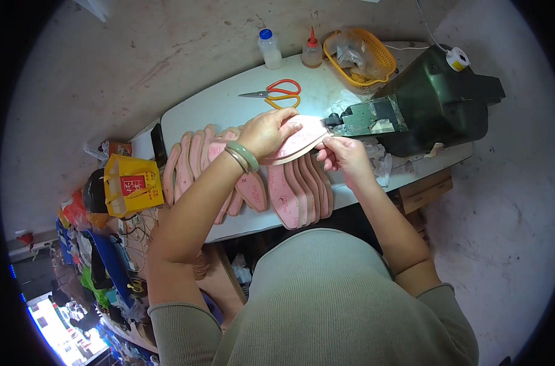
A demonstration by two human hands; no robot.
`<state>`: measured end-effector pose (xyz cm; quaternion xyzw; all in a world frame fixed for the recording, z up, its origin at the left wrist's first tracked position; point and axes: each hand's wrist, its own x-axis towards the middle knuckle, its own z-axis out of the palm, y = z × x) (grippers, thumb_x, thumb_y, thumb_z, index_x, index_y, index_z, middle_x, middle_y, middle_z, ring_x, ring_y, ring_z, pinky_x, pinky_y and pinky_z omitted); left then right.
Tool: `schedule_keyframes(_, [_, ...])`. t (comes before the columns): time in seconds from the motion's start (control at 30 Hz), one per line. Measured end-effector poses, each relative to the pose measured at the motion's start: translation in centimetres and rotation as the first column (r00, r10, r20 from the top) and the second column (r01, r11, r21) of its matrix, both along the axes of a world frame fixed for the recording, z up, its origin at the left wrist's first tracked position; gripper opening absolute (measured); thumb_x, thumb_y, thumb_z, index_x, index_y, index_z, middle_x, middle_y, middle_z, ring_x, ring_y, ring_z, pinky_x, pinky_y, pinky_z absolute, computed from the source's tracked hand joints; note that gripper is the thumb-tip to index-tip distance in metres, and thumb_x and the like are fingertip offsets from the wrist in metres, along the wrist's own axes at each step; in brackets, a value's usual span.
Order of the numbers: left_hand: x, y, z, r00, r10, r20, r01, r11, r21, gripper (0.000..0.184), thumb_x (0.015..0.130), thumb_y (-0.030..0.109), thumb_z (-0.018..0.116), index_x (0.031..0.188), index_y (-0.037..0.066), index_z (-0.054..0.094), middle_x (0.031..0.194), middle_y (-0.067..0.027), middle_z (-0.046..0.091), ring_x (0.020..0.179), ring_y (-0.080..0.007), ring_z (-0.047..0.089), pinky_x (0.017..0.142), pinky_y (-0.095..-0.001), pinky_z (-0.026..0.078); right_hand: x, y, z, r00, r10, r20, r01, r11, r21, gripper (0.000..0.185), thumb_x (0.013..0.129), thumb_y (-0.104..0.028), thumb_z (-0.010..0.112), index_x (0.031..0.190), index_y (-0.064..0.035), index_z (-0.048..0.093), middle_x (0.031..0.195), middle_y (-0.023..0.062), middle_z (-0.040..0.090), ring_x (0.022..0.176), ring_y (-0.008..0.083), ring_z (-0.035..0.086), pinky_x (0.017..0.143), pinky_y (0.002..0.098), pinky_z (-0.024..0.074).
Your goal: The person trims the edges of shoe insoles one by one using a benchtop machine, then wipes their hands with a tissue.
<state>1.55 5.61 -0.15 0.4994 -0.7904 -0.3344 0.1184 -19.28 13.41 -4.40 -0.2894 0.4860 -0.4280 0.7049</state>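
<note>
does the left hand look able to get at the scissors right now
Probably yes: the scissors lie just beyond the left hand with nothing seen between, though it would likely need to release the pink insole.

One head-worn camera looks forward and steeply down, past the person's chest (317,299) at lower centre, onto the left hand (268,132) and right hand (345,157) near mid-frame; its wide, round view takes in the worktop (207,100) from fairly near.
</note>
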Motion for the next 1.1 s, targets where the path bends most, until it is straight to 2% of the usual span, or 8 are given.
schedule_keyframes(0.37, [-2.0, 5.1, -1.4, 0.958, 0.274, -0.089, -0.264, 0.958, 0.114, 0.036, 0.092, 0.035, 0.057, 0.121, 0.013, 0.057, 0.096, -0.0179, 0.068, 0.089, -0.0362, 0.066, 0.078, -0.0449, 0.050, 0.6, 4.0, -1.8, 0.995, 0.075, -0.060, -0.079, 0.994, -0.081, 0.031, 0.098, -0.029, 0.055, 0.087, -0.0028, 0.067, 0.075, 0.0027, 0.066, 0.063, 0.0078, 0.060, 0.060, 0.0214, 0.0469])
schedule_keyframes(0.5, [-3.6, 6.5, -2.7, 0.945, 0.304, -0.118, -0.319, 0.938, -0.137, 0.041, 0.092, 0.036, 0.056, 0.123, 0.010, 0.054, 0.087, -0.0190, 0.069, 0.081, -0.0385, 0.066, 0.071, -0.0472, 0.050, 0.9, 5.9, -1.4, 0.997, 0.038, -0.070, -0.043, 0.996, -0.084, 0.035, 0.099, -0.030, 0.053, 0.088, 0.0001, 0.067, 0.075, 0.0014, 0.064, 0.067, 0.0070, 0.058, 0.067, 0.0213, 0.0470])
schedule_keyframes(0.53, [-4.0, 6.7, -2.0, 0.934, 0.345, -0.096, -0.344, 0.939, 0.023, 0.046, 0.092, 0.038, 0.056, 0.126, 0.006, 0.050, 0.083, -0.0209, 0.068, 0.078, -0.0388, 0.067, 0.070, -0.0475, 0.050, 0.9, 6.4, -1.0, 0.999, 0.009, -0.053, -0.013, 0.997, -0.075, 0.035, 0.100, -0.029, 0.053, 0.089, 0.0007, 0.067, 0.077, 0.0014, 0.064, 0.069, 0.0069, 0.058, 0.068, 0.0215, 0.0470])
schedule_keyframes(0.7, [-4.9, 6.5, -1.8, 0.918, 0.389, -0.083, -0.391, 0.920, -0.011, 0.046, 0.092, 0.038, 0.059, 0.124, 0.005, 0.052, 0.089, -0.0201, 0.069, 0.082, -0.0372, 0.067, 0.071, -0.0434, 0.052, 1.5, 8.9, -1.6, 0.998, -0.037, -0.051, 0.035, 0.999, -0.029, 0.037, 0.101, -0.035, 0.050, 0.100, 0.0000, 0.064, 0.088, 0.0008, 0.064, 0.076, 0.0064, 0.057, 0.072, 0.0241, 0.0472])
schedule_keyframes(0.83, [-4.6, 5.5, -2.5, 0.907, 0.392, -0.153, -0.405, 0.912, -0.067, 0.049, 0.089, 0.043, 0.061, 0.115, 0.003, 0.055, 0.083, -0.0214, 0.068, 0.077, -0.0374, 0.067, 0.070, -0.0450, 0.051, 0.6, 8.1, -2.0, 0.975, 0.034, -0.218, -0.054, 0.995, -0.086, 0.040, 0.101, -0.035, 0.049, 0.099, 0.0020, 0.062, 0.088, 0.0005, 0.062, 0.075, 0.0061, 0.055, 0.069, 0.0217, 0.0459])
schedule_keyframes(0.97, [-4.4, 4.4, -2.9, 0.843, 0.494, -0.213, -0.505, 0.863, 0.003, 0.049, 0.087, 0.044, 0.064, 0.109, 0.002, 0.056, 0.086, -0.0204, 0.069, 0.080, -0.0358, 0.068, 0.072, -0.0430, 0.052, 0.1, 6.0, -1.5, 0.932, -0.024, -0.363, -0.060, 0.974, -0.217, 0.040, 0.101, -0.033, 0.049, 0.090, 0.0029, 0.063, 0.079, -0.0010, 0.061, 0.069, 0.0065, 0.054, 0.063, 0.0232, 0.0452])
schedule_keyframes(1.03, [-4.2, 3.8, -3.3, 0.806, 0.526, -0.271, -0.538, 0.842, 0.034, 0.049, 0.086, 0.044, 0.065, 0.108, 0.001, 0.056, 0.088, -0.0202, 0.069, 0.082, -0.0350, 0.068, 0.072, -0.0423, 0.052, 0.0, 4.9, -1.3, 0.869, -0.052, -0.492, -0.108, 0.950, -0.293, 0.040, 0.101, -0.031, 0.050, 0.086, 0.0031, 0.064, 0.074, -0.0018, 0.061, 0.067, 0.0063, 0.054, 0.061, 0.0243, 0.0446])
schedule_keyframes(1.1, [-4.4, 3.5, -3.7, 0.755, 0.578, -0.310, -0.601, 0.799, 0.025, 0.046, 0.086, 0.040, 0.066, 0.108, 0.001, 0.056, 0.088, -0.0203, 0.069, 0.082, -0.0348, 0.068, 0.072, -0.0421, 0.052, -0.2, 3.8, -0.8, 0.682, -0.089, -0.726, -0.245, 0.908, -0.341, 0.039, 0.100, -0.030, 0.052, 0.085, 0.0037, 0.064, 0.073, -0.0014, 0.061, 0.067, 0.0070, 0.054, 0.060, 0.0262, 0.0445])
